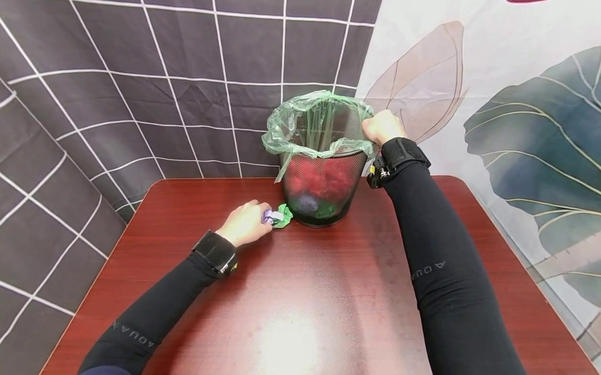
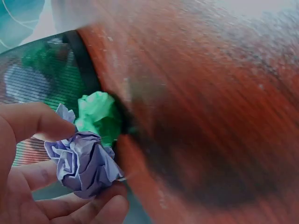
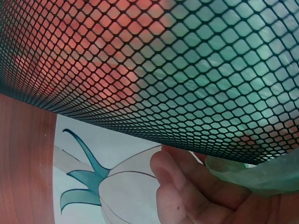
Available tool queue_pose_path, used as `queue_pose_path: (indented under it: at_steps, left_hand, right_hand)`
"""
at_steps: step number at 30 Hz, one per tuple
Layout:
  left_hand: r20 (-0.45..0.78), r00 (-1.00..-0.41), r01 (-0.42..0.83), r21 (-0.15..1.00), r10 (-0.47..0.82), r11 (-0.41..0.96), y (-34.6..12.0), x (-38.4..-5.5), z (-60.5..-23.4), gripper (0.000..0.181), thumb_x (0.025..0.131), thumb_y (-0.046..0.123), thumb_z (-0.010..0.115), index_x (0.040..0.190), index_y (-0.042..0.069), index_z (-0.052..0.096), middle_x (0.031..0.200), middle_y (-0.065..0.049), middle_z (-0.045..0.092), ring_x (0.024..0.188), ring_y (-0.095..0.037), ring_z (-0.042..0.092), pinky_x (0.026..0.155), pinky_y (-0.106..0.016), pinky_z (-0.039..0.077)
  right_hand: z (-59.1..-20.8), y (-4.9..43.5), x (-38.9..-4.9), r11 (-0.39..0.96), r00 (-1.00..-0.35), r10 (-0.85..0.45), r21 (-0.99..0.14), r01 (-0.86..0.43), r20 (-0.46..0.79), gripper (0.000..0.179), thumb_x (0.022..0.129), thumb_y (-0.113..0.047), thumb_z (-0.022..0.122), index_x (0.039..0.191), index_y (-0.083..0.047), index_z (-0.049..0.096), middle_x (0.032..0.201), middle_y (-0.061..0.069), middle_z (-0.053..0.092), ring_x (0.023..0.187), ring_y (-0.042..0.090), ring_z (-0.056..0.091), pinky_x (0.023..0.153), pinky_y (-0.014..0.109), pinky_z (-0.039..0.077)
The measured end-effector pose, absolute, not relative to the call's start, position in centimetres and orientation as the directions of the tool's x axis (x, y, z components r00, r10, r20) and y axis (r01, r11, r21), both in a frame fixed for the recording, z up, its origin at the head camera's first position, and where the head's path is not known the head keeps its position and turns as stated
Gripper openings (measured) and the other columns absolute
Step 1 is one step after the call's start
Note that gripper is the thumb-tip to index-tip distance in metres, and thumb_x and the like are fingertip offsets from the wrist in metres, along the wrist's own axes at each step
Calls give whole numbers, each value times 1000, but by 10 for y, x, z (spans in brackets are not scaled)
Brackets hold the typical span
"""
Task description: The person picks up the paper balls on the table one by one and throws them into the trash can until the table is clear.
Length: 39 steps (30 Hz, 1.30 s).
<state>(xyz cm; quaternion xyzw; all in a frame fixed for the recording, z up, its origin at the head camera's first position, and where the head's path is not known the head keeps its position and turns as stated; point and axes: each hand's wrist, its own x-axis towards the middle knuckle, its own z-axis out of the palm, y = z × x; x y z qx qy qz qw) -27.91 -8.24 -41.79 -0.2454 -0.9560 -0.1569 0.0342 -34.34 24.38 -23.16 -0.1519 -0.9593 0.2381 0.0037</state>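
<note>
In the head view my left hand (image 1: 246,224) is low by the foot of a black mesh wastebasket (image 1: 317,223). Between its thumb and fingers it holds a crumpled purple paper ball (image 2: 86,168), plainest in the left wrist view. A crumpled green paper ball (image 2: 100,114) sits against the purple one, close to the basket's base. My right hand (image 1: 385,127) grips the basket's upper right rim, over a translucent green bin liner (image 1: 302,149) folded outward there. Its fingers (image 3: 175,186) curl along the outside of the mesh in the right wrist view.
Red, purple and green crumpled pieces (image 1: 311,177) show through the lower mesh. The basket stands upright near the back edge of a reddish-brown table (image 1: 297,286). Behind it hang a dark grid-patterned cloth (image 1: 186,51) and a pale leaf-printed one (image 1: 483,67).
</note>
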Motion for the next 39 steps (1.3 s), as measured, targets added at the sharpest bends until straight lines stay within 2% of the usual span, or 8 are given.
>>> queue_pose_path:
  at_steps: [8, 15, 21, 24, 27, 32, 36, 39]
  left_hand:
    - [276, -827, 555, 267, 490, 787, -80, -270, -401, 38, 81, 26, 69, 115, 10, 70, 95, -8, 64, 81, -24, 62, 73, -41, 52]
    - [376, -768, 624, 254, 519, 739, -72, -258, -367, 37, 81, 31, 69, 114, 13, 69, 93, -4, 62, 77, -21, 59, 69, -40, 50]
    - [467, -711, 666, 208, 525, 717, -62, -253, -338, 34, 82, 34, 65, 112, 19, 68, 92, 3, 61, 75, -14, 56, 63, -35, 47]
    - [527, -671, 696, 204, 522, 689, -58, -248, -320, 31, 82, 34, 64, 109, 20, 68, 92, 5, 64, 75, -13, 57, 62, -35, 47]
    - [594, -613, 737, 191, 521, 648, -53, -245, -302, 29, 83, 35, 64, 107, 19, 69, 93, 6, 67, 75, -12, 59, 62, -34, 48]
    - [671, -541, 768, 146, 508, 624, -44, -246, -277, 30, 85, 36, 62, 107, 17, 69, 95, 4, 70, 76, -13, 59, 63, -35, 48]
    - [707, -512, 760, 108, 488, 641, -39, -250, -258, 29, 86, 36, 59, 104, 16, 69, 93, 2, 70, 75, -15, 60, 62, -37, 48]
    - [700, -536, 730, 102, 473, 676, -35, -255, -244, 29, 88, 39, 56, 101, 17, 68, 90, 3, 68, 73, -15, 59, 59, -38, 47]
  right_hand:
    - [-228, 243, -341, 848, -956, 285, -445, 288, -75, 25, 94, -26, 35, 88, -9, 52, 130, 26, 60, 45, 15, 55, 49, 30, 49]
    - [-226, 243, -338, 856, -959, 278, -437, 277, -63, 29, 94, -26, 34, 94, -7, 55, 134, 25, 59, 69, 26, 61, 60, 33, 51]
    - [-226, 242, -337, 857, -959, 273, -435, 276, -71, 40, 94, -28, 33, 111, -2, 59, 139, 23, 56, 103, 34, 61, 84, 39, 52]
    - [-226, 242, -337, 855, -959, 272, -439, 277, -74, 43, 94, -28, 33, 115, -1, 59, 140, 23, 55, 110, 35, 59, 90, 40, 51]
    - [-227, 242, -338, 854, -959, 275, -440, 278, -71, 40, 94, -27, 33, 111, -2, 59, 138, 23, 56, 95, 32, 63, 80, 38, 52]
    - [-227, 243, -339, 849, -956, 284, -445, 285, -71, 32, 93, -27, 35, 99, -6, 57, 133, 24, 59, 51, 18, 59, 60, 34, 50]
    - [-227, 244, -339, 846, -955, 283, -446, 291, -86, 33, 93, -27, 34, 102, -6, 58, 135, 24, 59, 46, 15, 57, 59, 33, 50]
    - [-227, 244, -339, 846, -954, 284, -443, 297, -98, 38, 94, -28, 34, 109, -4, 59, 137, 25, 57, 46, 15, 58, 59, 33, 51]
